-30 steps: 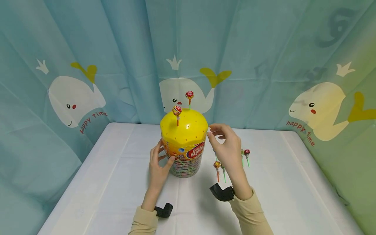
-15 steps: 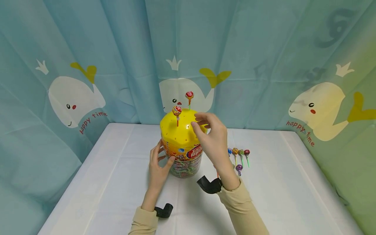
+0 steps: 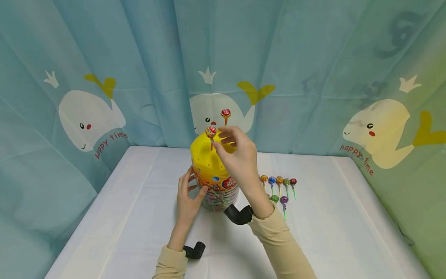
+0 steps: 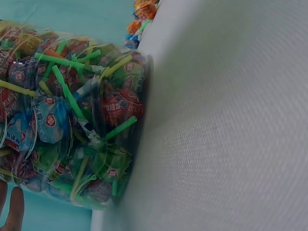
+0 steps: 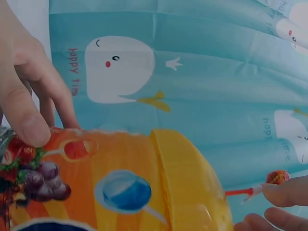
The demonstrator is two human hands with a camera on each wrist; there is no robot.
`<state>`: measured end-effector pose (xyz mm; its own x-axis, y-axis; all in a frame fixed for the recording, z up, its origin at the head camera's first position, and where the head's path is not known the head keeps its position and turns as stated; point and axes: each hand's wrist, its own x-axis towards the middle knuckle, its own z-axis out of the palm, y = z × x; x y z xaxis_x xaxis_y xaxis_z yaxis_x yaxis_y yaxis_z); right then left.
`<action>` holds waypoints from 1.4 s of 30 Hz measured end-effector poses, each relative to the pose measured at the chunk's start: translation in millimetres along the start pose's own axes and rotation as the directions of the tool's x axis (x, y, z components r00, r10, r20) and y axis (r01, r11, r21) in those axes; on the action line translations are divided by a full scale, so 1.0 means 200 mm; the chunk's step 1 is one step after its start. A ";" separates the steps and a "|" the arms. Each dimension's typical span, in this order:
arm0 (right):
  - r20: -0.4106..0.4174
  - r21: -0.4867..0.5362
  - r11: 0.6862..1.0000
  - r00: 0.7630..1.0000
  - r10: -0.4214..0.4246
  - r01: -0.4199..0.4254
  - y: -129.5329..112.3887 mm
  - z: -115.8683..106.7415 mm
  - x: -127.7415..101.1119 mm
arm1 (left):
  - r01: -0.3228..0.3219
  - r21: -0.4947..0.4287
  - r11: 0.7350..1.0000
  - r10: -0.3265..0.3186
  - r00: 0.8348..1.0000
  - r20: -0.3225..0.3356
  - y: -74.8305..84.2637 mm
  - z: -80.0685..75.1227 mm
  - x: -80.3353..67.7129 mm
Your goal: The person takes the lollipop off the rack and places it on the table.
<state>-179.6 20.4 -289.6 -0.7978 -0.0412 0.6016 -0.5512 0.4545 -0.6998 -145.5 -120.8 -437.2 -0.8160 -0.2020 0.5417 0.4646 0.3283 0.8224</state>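
A clear jar (image 3: pixel 217 199) packed with wrapped lollipops stands upright on the white table, capped by a yellow lid (image 3: pixel 201 155) dotted with small holes. My left hand (image 3: pixel 188 199) holds the jar's left side, thumb in front and fingers around the back. Two lollipops stand in the lid: a front one (image 3: pixel 210 132) on a red stick and a rear one (image 3: pixel 226 112). Over the lid, my right hand (image 3: pixel 240 155) has thumb and fingertips apart, right at the front lollipop. In the right wrist view, the thumb (image 5: pixel 284 192) overlaps that lollipop's wrapper.
Several wrapped lollipops (image 3: pixel 272 180) lie in rows on the table right of the jar, a purple one (image 3: pixel 284 200) nearer me. A blue curtain (image 3: pixel 153 97) with whale prints hangs behind the table. Each wrist wears a black mount (image 3: pixel 238 214).
My right hand has moved left from beside the jar, across the lid to the front lollipop. More lollipops on the table show behind it. The left hand and jar have stayed put.
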 end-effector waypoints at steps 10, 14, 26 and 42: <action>0.035 -0.006 1.000 0.999 0.009 -0.009 -0.01 0.05 0.01 | 0.026 0.015 1.000 -0.026 1.000 0.009 0.00 0.00 0.00; 0.028 -0.006 1.000 1.000 0.001 -0.001 -0.01 0.06 0.01 | 0.036 0.015 0.999 -0.037 0.999 0.014 0.01 0.00 0.00; 0.008 -0.010 1.000 1.000 -0.025 0.025 -0.01 0.07 0.01 | 0.033 0.016 0.999 -0.033 0.999 0.012 0.01 0.00 0.01; -0.018 0.022 0.996 0.996 -0.088 0.089 -0.04 0.06 0.03 | 0.051 0.012 0.999 -0.051 0.999 0.017 0.02 0.00 0.01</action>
<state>-182.6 5.5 -284.2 -0.7415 -0.0653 0.6677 -0.6248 0.4296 -0.6519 -145.0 -120.0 -433.4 -0.8443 -0.2032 0.4958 0.4183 0.3284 0.8469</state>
